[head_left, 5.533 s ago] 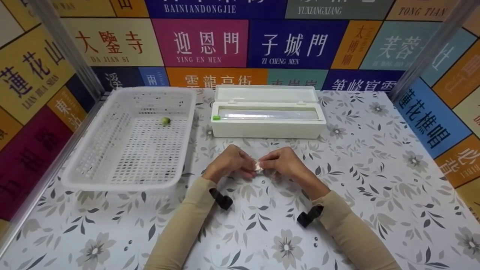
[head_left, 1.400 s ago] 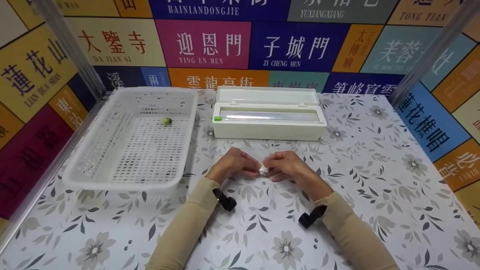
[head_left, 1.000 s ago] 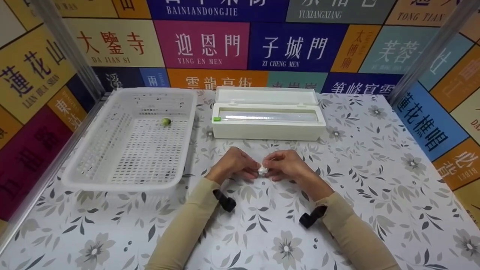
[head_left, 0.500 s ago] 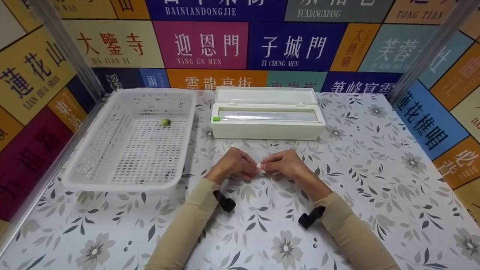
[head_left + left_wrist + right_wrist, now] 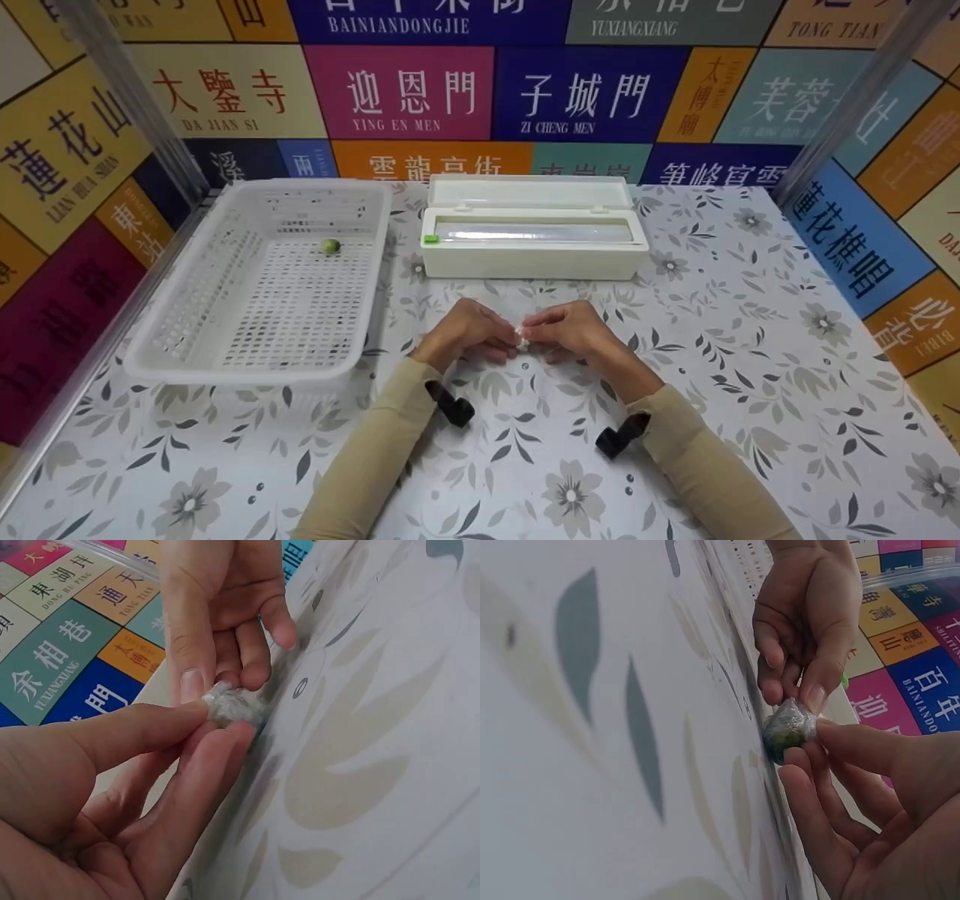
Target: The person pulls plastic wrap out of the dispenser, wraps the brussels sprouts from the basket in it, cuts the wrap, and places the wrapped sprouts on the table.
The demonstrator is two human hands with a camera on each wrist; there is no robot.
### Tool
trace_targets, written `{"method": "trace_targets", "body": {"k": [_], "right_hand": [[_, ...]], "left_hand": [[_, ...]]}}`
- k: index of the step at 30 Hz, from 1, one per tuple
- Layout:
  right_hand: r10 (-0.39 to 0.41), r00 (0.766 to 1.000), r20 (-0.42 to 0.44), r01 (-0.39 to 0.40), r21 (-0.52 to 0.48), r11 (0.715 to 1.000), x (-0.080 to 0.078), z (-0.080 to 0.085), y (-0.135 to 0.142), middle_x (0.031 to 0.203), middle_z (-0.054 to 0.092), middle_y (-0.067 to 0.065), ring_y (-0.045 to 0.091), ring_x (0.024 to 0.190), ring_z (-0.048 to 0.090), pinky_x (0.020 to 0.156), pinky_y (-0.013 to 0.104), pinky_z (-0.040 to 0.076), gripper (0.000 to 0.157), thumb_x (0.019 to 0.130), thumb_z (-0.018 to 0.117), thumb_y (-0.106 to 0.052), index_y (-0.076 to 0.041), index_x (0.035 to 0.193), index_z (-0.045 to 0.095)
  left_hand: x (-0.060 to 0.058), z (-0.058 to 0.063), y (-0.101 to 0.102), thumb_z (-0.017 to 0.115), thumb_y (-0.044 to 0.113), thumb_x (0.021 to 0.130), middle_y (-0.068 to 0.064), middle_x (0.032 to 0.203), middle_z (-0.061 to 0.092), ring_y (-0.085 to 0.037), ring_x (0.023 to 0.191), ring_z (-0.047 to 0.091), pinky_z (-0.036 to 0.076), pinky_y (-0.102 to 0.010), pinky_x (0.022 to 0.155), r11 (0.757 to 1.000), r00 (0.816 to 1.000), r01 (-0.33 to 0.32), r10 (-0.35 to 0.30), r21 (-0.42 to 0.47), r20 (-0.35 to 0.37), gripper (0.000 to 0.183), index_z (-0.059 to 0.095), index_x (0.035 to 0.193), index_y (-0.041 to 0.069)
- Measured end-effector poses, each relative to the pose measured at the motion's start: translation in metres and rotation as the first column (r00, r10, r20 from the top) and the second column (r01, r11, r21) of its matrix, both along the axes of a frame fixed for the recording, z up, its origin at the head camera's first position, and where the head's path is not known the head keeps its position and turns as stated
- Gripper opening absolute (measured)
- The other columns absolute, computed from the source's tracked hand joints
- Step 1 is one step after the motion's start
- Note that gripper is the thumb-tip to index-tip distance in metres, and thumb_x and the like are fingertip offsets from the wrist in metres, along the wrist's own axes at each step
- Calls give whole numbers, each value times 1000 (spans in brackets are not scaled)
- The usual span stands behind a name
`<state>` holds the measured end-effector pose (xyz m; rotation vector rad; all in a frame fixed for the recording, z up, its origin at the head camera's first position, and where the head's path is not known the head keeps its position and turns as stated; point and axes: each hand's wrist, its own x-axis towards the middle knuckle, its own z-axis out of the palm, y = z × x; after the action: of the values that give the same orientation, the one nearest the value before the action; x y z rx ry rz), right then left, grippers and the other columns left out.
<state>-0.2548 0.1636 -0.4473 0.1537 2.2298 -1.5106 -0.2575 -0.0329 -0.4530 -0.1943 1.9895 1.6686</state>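
A small green fruit wrapped in crumpled cling film [image 5: 786,736] sits between both hands, low over the patterned tabletop. In the head view fingers cover most of it, and only a whitish bit shows. My left hand [image 5: 474,330] pinches it from the left with thumb and fingers. From the right, the thumb and fingertips of my right hand [image 5: 574,330] pinch the film. The left wrist view shows the gathered film [image 5: 232,706] between the fingertips of the two hands.
A white perforated basket [image 5: 240,375] stands at the left, with one green fruit [image 5: 330,246] inside. Behind the hands lies a white cling film box [image 5: 536,262], lid raised, a film roll [image 5: 534,232] inside and a green slider at its left end. Printed walls enclose the back and sides.
Both hands stay at nearly the same spot, their fingers shifting around the wrapped fruit. Less of the white film shows between them than one second ago. Basket and box have not moved.
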Motion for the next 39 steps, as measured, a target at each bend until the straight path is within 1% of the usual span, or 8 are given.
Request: {"method": "trace_targets", "body": {"k": [4, 8, 12, 16, 22, 27, 34, 39], "right_hand": [[3, 999, 39, -2, -40, 999, -2, -2, 2, 88, 79, 5, 13, 70, 72, 58, 27, 61, 31, 83, 82, -15, -7, 113, 75], [33, 996, 81, -28, -72, 997, -3, -3, 3, 91, 79, 6, 15, 76, 75, 60, 27, 61, 37, 82, 84, -16, -8, 116, 73], [64, 996, 69, -58, -78, 995, -1, -4, 2, 93, 78, 7, 16, 79, 75, 59, 27, 61, 41, 80, 85, -16, -8, 117, 71], [48, 998, 30, -47, -54, 997, 0, -4, 1, 92, 77, 5, 15, 76, 74, 61, 27, 61, 34, 81, 83, -12, -7, 114, 73], [38, 999, -9, -38, -47, 998, 1, -4, 0, 92, 78, 9, 14, 70, 74, 63, 27, 62, 30, 83, 79, -8, -4, 112, 75], [36, 999, 12, -36, -60, 998, -1, -4, 2, 92, 79, 6, 14, 73, 75, 63, 26, 62, 29, 83, 81, -13, -7, 112, 76], [17, 1000, 18, -16, -80, 997, -1, -6, 1, 89, 79, 8, 14, 73, 75, 64, 27, 63, 26, 89, 73, -12, -6, 114, 75], [15, 999, 29, -13, -71, 997, 0, -4, 0, 90, 79, 8, 14, 72, 74, 62, 27, 62, 26, 89, 75, -13, -8, 114, 75]], "left_hand": [[0, -2, -2, 84, 2, 74, -14, 79, 77, -17, 60, 73, 62, -27, 60, 999, 1000, 15, -16, 45, 27, 19, 77, 91, 2], [-1, -3, -7, 83, 9, 79, -16, 83, 78, -18, 61, 74, 63, -29, 62, 997, 998, 44, -47, 67, 32, 18, 76, 94, 1], [-3, -3, -8, 80, 12, 83, -17, 84, 78, -18, 61, 74, 62, -27, 61, 996, 998, 37, -41, 79, 48, 17, 76, 94, -1], [-4, -3, -5, 79, 7, 83, -16, 82, 77, -18, 63, 74, 62, -26, 62, 995, 998, 5, -12, 104, 68, 16, 75, 95, -2], [-3, -4, -5, 80, 5, 82, -16, 85, 78, -17, 66, 75, 63, -26, 68, 994, 999, 23, -27, 103, 33, 17, 76, 96, -3], [-3, -4, -7, 83, 6, 77, -14, 88, 78, -16, 69, 76, 62, -25, 70, 997, 999, 43, -44, 56, 16, 18, 78, 93, 1], [-4, -9, -6, 82, -1, 73, -14, 86, 78, -16, 66, 75, 63, -26, 70, 994, 1000, -9, 6, 110, 27, 22, 77, 94, 0], [-4, -8, -9, 83, 7, 76, -14, 88, 78, -16, 69, 76, 62, -25, 70, 994, 999, 18, -22, 112, 35, 19, 78, 93, 1]]}}
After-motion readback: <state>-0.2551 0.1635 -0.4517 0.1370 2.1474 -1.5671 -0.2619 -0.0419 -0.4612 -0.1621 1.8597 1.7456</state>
